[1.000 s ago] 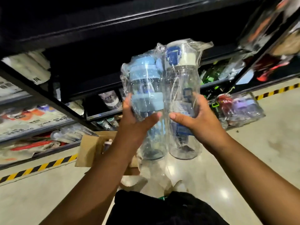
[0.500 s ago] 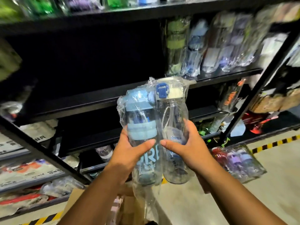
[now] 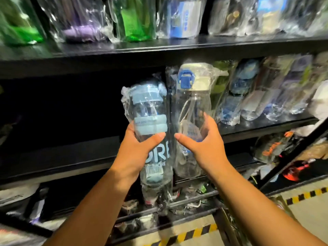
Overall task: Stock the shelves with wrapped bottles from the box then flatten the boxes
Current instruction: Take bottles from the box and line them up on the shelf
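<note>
My left hand [image 3: 137, 150] grips a plastic-wrapped clear bottle with a light-blue lid and band [image 3: 149, 121]. Right beside it, my right hand [image 3: 202, 141] grips a second wrapped clear bottle with a cream and blue lid [image 3: 192, 103]. Both bottles are upright and touch side by side, held up in front of the middle black shelf [image 3: 71, 153]. The shelf space behind and left of them is dark and looks bare. The box is out of view.
Several wrapped bottles [image 3: 262, 93] stand on the middle shelf to the right. Green, purple and blue wrapped bottles [image 3: 134, 18] line the top shelf. Lower shelves hold packaged goods [image 3: 273, 148]. Yellow-black tape [image 3: 193, 233] marks the floor edge.
Both hands have raised the two bottles from above the box up to the middle shelf. The view has tilted up, so the box and floor dropped out of sight.
</note>
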The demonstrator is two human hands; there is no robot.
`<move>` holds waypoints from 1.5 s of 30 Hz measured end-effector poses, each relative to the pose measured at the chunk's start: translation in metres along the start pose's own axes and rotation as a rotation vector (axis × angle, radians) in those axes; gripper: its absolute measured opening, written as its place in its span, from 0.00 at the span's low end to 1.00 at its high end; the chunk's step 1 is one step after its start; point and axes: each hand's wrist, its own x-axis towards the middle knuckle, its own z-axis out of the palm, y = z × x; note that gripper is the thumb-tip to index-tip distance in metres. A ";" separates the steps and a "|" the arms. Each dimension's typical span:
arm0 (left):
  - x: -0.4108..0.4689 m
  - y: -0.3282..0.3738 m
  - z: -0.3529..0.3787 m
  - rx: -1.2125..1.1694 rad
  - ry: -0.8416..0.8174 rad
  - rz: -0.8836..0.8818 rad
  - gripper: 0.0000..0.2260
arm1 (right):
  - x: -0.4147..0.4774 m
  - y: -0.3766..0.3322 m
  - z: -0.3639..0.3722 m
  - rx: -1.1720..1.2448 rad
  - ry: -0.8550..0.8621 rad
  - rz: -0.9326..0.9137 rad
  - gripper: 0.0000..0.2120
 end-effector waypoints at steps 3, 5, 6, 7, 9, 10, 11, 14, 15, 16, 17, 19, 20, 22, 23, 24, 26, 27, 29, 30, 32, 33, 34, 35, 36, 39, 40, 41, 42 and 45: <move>0.029 0.001 0.000 0.019 0.029 -0.019 0.37 | 0.022 0.013 0.011 0.014 -0.002 -0.006 0.41; 0.041 -0.002 0.003 0.018 0.071 -0.033 0.39 | 0.036 0.017 0.014 0.019 0.018 0.004 0.40; 0.046 -0.003 0.005 0.014 0.097 -0.033 0.39 | 0.044 0.019 0.015 0.016 0.029 -0.005 0.41; 0.051 -0.004 0.007 0.020 0.117 -0.030 0.38 | 0.051 0.020 0.017 0.016 0.028 -0.016 0.42; 0.059 -0.006 0.010 0.054 0.141 -0.029 0.32 | 0.065 0.022 0.021 0.016 0.005 -0.017 0.46; 0.062 -0.007 0.010 0.073 0.147 -0.024 0.28 | 0.072 0.024 0.023 0.004 -0.002 -0.015 0.45; 0.064 -0.007 0.011 0.093 0.158 -0.015 0.24 | 0.078 0.027 0.025 -0.016 0.002 -0.026 0.42; 0.065 -0.008 0.014 0.143 0.229 0.024 0.16 | 0.092 0.036 0.030 -0.066 0.020 -0.043 0.37; 0.065 -0.007 0.017 0.178 0.258 0.034 0.15 | 0.097 0.040 0.032 -0.078 0.019 -0.041 0.37; 0.066 -0.009 0.018 0.213 0.294 0.040 0.14 | 0.102 0.045 0.033 -0.090 0.018 -0.042 0.36; 0.067 -0.009 0.020 0.225 0.327 0.028 0.13 | 0.105 0.047 0.033 -0.101 0.024 -0.038 0.35; 0.068 -0.007 0.022 0.195 0.392 -0.033 0.11 | 0.106 0.053 0.035 -0.114 0.023 -0.011 0.36; 0.070 -0.006 0.022 0.180 0.404 -0.060 0.11 | 0.105 0.056 0.036 -0.118 0.006 -0.006 0.37; 0.070 -0.007 0.022 0.171 0.380 -0.085 0.11 | 0.100 0.064 0.038 -0.156 -0.045 0.004 0.41; 0.069 -0.008 0.022 0.167 0.370 -0.081 0.09 | 0.097 0.067 0.036 -0.207 -0.070 0.011 0.42; 0.069 -0.010 0.021 0.154 0.366 -0.071 0.08 | 0.096 0.071 0.034 -0.283 -0.094 0.014 0.43; 0.068 -0.012 0.021 0.151 0.370 -0.052 0.10 | 0.095 0.079 0.027 -0.418 -0.135 0.020 0.47; 0.066 -0.011 0.023 0.160 0.375 -0.048 0.11 | 0.094 0.082 0.024 -0.431 -0.152 0.018 0.48; 0.067 -0.012 0.023 0.186 0.394 -0.025 0.10 | 0.096 0.087 0.020 -0.395 -0.167 -0.006 0.45; 0.067 -0.011 0.024 0.202 0.393 -0.017 0.10 | 0.098 0.089 0.020 -0.375 -0.172 -0.010 0.41; 0.068 -0.010 0.026 0.207 0.372 -0.015 0.12 | 0.102 0.089 0.021 -0.367 -0.175 -0.004 0.31; 0.068 -0.011 0.026 0.205 0.372 -0.016 0.15 | 0.104 0.089 0.021 -0.365 -0.168 -0.004 0.26; 0.068 -0.011 0.027 0.206 0.379 -0.022 0.17 | 0.106 0.089 0.022 -0.356 -0.157 -0.009 0.24; 0.069 -0.013 0.025 0.210 0.390 -0.026 0.17 | 0.108 0.090 0.022 -0.350 -0.147 -0.015 0.23; 0.069 -0.012 0.025 0.215 0.399 -0.026 0.15 | 0.109 0.091 0.022 -0.350 -0.139 -0.021 0.23; 0.071 -0.011 0.026 0.285 0.445 0.000 0.14 | 0.109 0.095 0.022 -0.397 -0.145 -0.036 0.22; 0.074 -0.011 0.026 0.304 0.468 0.011 0.14 | 0.109 0.097 0.021 -0.408 -0.149 -0.047 0.22; 0.077 -0.011 0.026 0.322 0.497 0.023 0.15 | 0.109 0.097 0.021 -0.414 -0.152 -0.059 0.22; 0.082 -0.015 0.023 0.352 0.524 0.032 0.18 | 0.109 0.098 0.020 -0.417 -0.154 -0.068 0.22; 0.091 -0.025 0.020 0.431 0.623 0.090 0.30 | 0.110 0.098 0.020 -0.434 -0.159 -0.066 0.21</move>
